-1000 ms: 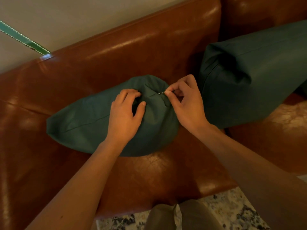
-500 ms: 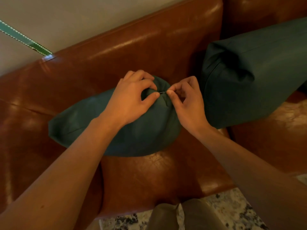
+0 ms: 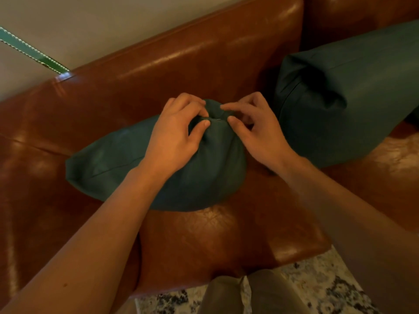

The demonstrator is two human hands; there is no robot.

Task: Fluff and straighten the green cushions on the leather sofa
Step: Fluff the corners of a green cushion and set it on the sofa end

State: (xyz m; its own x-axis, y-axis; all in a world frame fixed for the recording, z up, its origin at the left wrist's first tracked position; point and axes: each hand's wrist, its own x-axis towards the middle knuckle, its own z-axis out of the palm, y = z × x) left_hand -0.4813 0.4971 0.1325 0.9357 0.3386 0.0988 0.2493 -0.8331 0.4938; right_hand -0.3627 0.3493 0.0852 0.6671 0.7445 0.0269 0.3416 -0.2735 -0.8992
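Observation:
A small green cushion (image 3: pixel 118 162) lies on the seat of the brown leather sofa (image 3: pixel 204 234), its bunched end pointing at the backrest. My left hand (image 3: pixel 174 134) pinches the gathered fabric at that end between thumb and fingers. My right hand (image 3: pixel 254 130) is just to the right of it, thumb and forefinger at the same fold where a small metal zip pull shows; whether it pinches the pull is unclear. A larger green cushion (image 3: pixel 353 98) leans against the backrest at the right.
The sofa backrest (image 3: pixel 181 64) rises behind the cushions, with a pale wall above it. A green stitched strap (image 3: pixel 34 53) hangs at the upper left. A patterned rug (image 3: pixel 317 291) and my trouser legs (image 3: pixel 244 295) show below the seat edge.
My left hand moved from the cushion's side up to its bunched end and now pinches the fabric. My right hand's fingers have loosened a little at the zip.

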